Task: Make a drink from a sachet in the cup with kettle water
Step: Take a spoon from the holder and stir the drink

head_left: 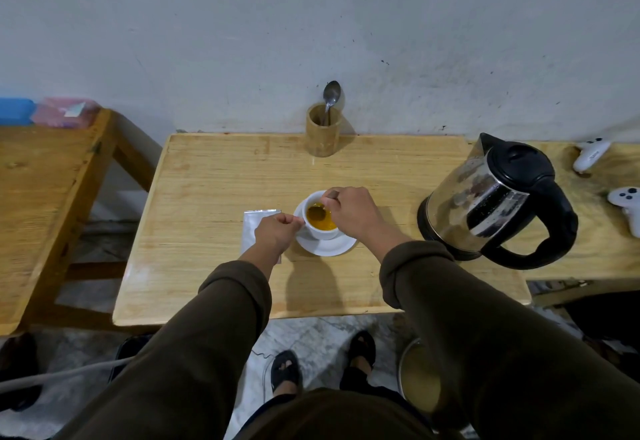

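A white cup (320, 232) filled with orange-yellow liquid stands on a white saucer (329, 247) near the middle of the wooden table (207, 197). My left hand (277, 230) pinches the cup's handle from the left. My right hand (353, 213) holds a spoon (317, 212) whose bowl dips into the liquid. A silver sachet (254, 223) lies flat on the table to the left of the saucer, partly hidden under my left wrist. The steel kettle (491, 197) with black lid and handle stands at the right.
A bamboo holder (323, 131) with another spoon (331, 93) stands at the table's back edge by the wall. Two white game controllers (590, 154) (627, 202) lie on the surface right of the kettle. A second wooden table (45, 197) stands to the left.
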Motion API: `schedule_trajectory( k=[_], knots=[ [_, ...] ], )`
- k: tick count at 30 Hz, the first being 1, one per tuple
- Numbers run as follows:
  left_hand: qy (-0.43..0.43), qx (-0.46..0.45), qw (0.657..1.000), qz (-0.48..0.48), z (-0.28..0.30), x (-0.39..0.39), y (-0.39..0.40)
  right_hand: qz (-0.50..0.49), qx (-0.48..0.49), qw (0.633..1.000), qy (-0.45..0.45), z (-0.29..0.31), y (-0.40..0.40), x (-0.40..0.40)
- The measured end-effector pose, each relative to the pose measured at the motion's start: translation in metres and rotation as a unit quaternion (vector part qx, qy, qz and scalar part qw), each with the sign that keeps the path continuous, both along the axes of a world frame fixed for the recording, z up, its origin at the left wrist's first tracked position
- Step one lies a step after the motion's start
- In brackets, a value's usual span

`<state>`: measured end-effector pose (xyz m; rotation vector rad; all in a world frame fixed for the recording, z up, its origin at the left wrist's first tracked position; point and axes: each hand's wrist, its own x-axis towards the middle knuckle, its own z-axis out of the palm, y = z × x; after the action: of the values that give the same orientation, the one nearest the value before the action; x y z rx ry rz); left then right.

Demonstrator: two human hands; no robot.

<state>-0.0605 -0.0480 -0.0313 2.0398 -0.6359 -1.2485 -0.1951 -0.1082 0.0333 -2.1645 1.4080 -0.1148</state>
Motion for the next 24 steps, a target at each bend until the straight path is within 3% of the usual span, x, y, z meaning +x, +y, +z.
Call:
schedule_trajectory(
  k=[9, 18, 24],
  knots=[
    [-0.008, -0.008, 1.0, 0.006, -0.0011, -0.0002, -0.0001, -0.048, -0.047, 0.997, 0.032, -0.0018, -0.0039, -0.0022],
    [0.0, -0.008, 1.0, 0.014, -0.006, 0.0014, -0.001, -0.004, 0.002, 1.0, 0.022, 0.0011, 0.0001, 0.0035],
    [0.0, -0.006, 1.0, 0.018, -0.0045, 0.0006, -0.0005, -0.017, -0.03, 0.998, 0.051, -0.0001, -0.0021, -0.0012]
  ],
)
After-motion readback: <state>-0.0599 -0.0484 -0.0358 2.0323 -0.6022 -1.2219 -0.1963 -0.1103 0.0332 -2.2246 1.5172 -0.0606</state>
